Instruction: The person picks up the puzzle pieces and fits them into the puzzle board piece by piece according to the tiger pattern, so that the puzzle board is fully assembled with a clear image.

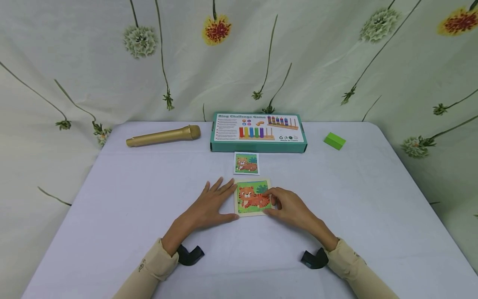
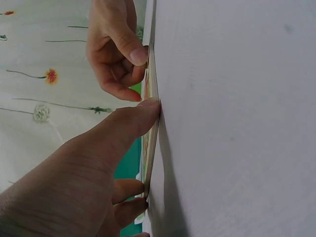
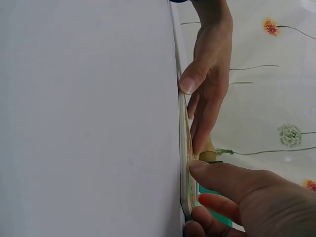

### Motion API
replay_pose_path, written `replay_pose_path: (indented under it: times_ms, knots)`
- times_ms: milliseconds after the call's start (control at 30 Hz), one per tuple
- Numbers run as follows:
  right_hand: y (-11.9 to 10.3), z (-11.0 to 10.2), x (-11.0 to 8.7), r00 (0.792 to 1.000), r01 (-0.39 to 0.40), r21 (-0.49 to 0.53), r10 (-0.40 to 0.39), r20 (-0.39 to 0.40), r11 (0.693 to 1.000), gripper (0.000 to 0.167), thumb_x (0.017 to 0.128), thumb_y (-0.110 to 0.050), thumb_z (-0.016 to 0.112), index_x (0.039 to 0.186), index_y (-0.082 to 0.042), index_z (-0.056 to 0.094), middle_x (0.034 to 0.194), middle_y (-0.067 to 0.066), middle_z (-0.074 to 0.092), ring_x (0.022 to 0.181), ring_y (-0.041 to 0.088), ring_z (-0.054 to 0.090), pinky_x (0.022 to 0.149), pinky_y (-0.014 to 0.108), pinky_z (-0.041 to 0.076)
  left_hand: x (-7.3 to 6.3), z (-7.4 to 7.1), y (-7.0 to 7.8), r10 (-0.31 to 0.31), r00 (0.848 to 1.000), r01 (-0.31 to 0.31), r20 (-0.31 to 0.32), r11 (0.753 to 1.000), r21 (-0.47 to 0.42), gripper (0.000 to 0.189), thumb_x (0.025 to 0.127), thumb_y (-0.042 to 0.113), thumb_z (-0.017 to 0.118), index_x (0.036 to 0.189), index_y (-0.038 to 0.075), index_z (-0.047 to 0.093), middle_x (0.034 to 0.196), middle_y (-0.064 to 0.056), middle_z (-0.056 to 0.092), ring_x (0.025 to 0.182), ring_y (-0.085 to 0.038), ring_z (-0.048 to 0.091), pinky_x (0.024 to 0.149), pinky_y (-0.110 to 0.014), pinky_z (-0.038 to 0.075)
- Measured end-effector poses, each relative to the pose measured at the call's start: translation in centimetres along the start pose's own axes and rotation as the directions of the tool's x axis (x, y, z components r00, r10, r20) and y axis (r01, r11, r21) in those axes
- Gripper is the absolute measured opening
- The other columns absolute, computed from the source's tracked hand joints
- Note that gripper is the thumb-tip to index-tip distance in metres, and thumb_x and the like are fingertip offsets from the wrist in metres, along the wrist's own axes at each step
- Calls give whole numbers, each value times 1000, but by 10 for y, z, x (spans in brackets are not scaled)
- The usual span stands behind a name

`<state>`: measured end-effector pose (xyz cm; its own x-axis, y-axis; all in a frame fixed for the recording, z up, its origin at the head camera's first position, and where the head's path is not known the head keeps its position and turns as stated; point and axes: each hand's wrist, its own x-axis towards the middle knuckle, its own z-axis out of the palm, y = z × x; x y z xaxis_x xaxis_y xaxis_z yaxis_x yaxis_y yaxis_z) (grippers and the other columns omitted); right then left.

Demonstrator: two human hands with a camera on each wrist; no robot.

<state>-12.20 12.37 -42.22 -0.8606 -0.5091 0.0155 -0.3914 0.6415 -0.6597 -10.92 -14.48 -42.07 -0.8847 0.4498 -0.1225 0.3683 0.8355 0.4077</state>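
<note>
A square tiger puzzle in a pale wooden frame lies flat on the table, its picture whole apart from what the fingers cover. My left hand rests at its left side with fingers spread and straight, thumb by the near corner. From the right, my right hand curls its thumb and index finger onto the puzzle's right part, thumb at the lower right. The left wrist view shows the puzzle edge-on, the left thumb against its edge. In the right wrist view the right thumb lies on the picture's face.
Just beyond the puzzle is a small matching tiger card. Behind it lies a green Ring Challenge Game box. A gold microphone lies at the back left, a bright green block at the back right. Flower-patterned cloth hangs behind.
</note>
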Motion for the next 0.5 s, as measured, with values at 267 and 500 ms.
replay_pose_path:
  times_ms: [267, 500]
  knots:
    - [7, -2, -1, 1000, 14, 102, -16, 16, 995, 33, 81, -11, 76, 113, -7, 65, 78, -5, 53, 67, 9, 46, 57, 20, 42, 0, 0, 0, 2, 1000, -2, 4, 1000, -8, 92, 79, 57, 69, 151, 17, 30, 159, 2, 20, 148, -28, 5, 117, -55, 2]
    - [12, -2, -1, 999, 40, 124, -42, 11, 992, 22, 82, -9, 75, 103, -8, 67, 77, -5, 54, 68, 8, 46, 57, 21, 42, 0, -1, 1, -5, 1000, 5, 10, 1000, -6, 92, 78, 58, 69, 151, 18, 30, 159, 2, 19, 148, -28, 5, 117, -55, 1]
